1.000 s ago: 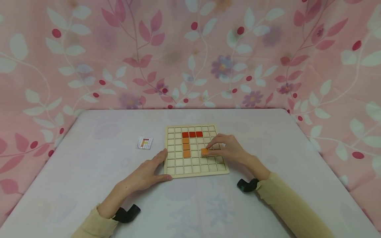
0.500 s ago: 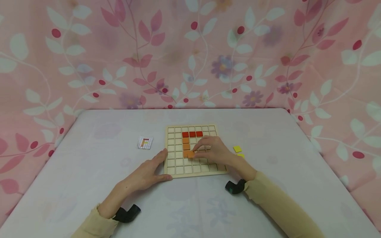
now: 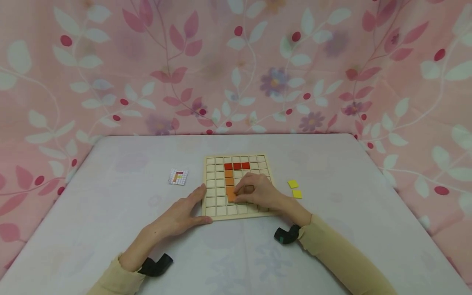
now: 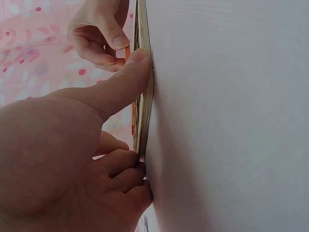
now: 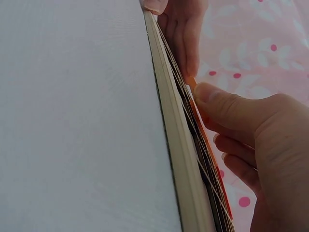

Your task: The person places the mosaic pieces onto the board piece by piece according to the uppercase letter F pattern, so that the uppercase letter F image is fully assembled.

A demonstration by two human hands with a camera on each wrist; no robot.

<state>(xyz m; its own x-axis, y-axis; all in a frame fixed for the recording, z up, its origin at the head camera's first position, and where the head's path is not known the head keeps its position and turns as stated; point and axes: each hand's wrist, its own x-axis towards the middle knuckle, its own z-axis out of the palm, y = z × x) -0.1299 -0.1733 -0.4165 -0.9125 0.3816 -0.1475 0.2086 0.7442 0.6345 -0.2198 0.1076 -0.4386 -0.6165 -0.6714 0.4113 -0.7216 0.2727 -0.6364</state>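
A square wooden grid board (image 3: 211, 201) lies on the table. Three red tiles (image 3: 237, 166) form a row near its far side, and a column of orange tiles (image 3: 229, 180) runs toward me from the leftmost one. My right hand (image 3: 259, 190) pinches an orange tile (image 3: 231, 197) between thumb and fingers at the near end of that column. In the right wrist view the held tile (image 5: 192, 82) tilts up from the board. My left hand (image 3: 180, 215) rests spread at the board's left side, thumb at the near-left corner and fingertips along the left edge.
To the right of the board lie two yellow tiles, one farther (image 3: 293, 184) and one nearer (image 3: 297, 194). A small card (image 3: 178, 177) with a printed coloured grid pattern sits left of the board. Behind the white-covered table (image 3: 236, 254) hangs a pink floral cloth (image 3: 217, 73).
My right hand has carried the orange tile leftward across the board to the near end of the orange column, uncovering the yellow tiles. My left hand has stayed at the board's edge.
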